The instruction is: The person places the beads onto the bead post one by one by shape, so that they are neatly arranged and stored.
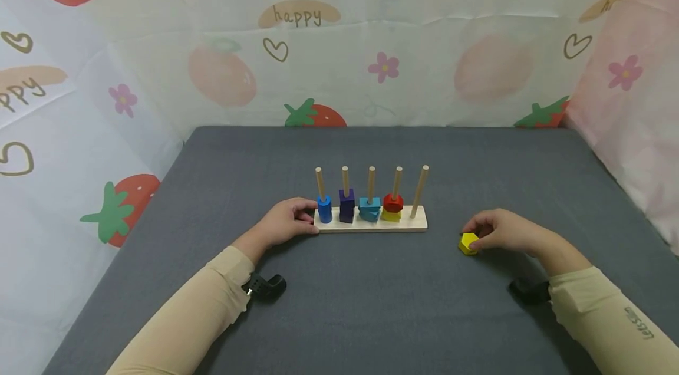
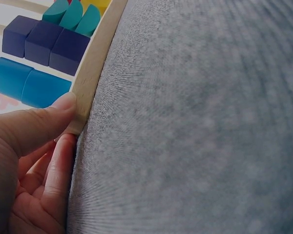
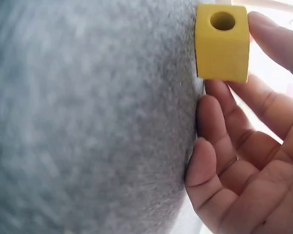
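A wooden peg board (image 1: 371,229) with upright pegs stands near the middle of the table. My left hand (image 1: 289,219) grips its left end, the thumb on the edge in the left wrist view. From left to right the pegs carry blue cylinders (image 1: 325,210), dark purple square blocks (image 1: 347,207), teal half-round blocks (image 1: 369,205), then a red block (image 1: 393,204) over a yellow piece (image 1: 391,216). The rightmost peg (image 1: 420,189) shows bare wood. To the right of the board, my right hand (image 1: 506,230) pinches a yellow hexagonal block (image 3: 222,56) with a round hole through it, close over the cloth.
A dark grey cloth (image 1: 371,304) covers the table. Behind it and along both sides hangs a pale curtain (image 1: 329,68) printed with strawberries, hearts and flowers. Black wrist mounts (image 1: 267,286) jut from both sleeves just over the cloth.
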`<action>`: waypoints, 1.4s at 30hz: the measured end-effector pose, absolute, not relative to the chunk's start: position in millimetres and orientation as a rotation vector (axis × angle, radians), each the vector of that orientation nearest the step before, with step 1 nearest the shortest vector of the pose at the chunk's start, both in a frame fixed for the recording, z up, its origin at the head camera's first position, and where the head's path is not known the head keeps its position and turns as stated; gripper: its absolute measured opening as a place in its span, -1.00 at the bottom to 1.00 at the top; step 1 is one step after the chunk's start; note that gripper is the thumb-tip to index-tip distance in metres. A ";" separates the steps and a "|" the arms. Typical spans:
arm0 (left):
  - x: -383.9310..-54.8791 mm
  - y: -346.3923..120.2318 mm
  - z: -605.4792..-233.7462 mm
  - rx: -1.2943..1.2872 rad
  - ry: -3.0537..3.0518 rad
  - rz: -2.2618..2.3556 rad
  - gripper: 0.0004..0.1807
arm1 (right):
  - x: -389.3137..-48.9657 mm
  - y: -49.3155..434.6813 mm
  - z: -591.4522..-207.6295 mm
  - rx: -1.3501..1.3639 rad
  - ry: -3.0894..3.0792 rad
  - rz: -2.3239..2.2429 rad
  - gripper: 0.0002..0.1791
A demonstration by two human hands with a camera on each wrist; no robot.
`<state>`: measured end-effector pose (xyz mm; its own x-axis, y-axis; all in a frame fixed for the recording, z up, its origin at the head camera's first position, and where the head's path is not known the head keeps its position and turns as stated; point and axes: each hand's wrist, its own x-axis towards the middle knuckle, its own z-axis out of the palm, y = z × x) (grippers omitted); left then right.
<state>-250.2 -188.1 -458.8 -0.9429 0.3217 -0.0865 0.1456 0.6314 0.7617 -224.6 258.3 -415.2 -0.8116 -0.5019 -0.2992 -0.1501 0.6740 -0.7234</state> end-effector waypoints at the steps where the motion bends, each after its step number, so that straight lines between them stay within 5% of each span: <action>1: -250.1 -187.9 -458.6 0.380 2.636 1.209 -0.44 | -224.1 257.6 -415.1 -0.515 2.421 -0.960 -0.60; 30: -251.1 -187.9 -457.4 0.377 2.615 1.200 -0.44 | -223.2 254.2 -411.9 -0.543 2.481 -0.911 -0.70; 42: -251.3 -186.9 -458.1 0.372 2.624 1.190 -0.46 | -235.4 249.5 -376.6 -0.521 2.672 -0.963 -0.76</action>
<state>-251.3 -186.9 -458.1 -0.9399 0.3241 -0.1077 0.1325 0.6365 0.7598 -235.4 249.5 -376.6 -0.9039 -0.4123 -0.1140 -0.2449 0.7173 -0.6523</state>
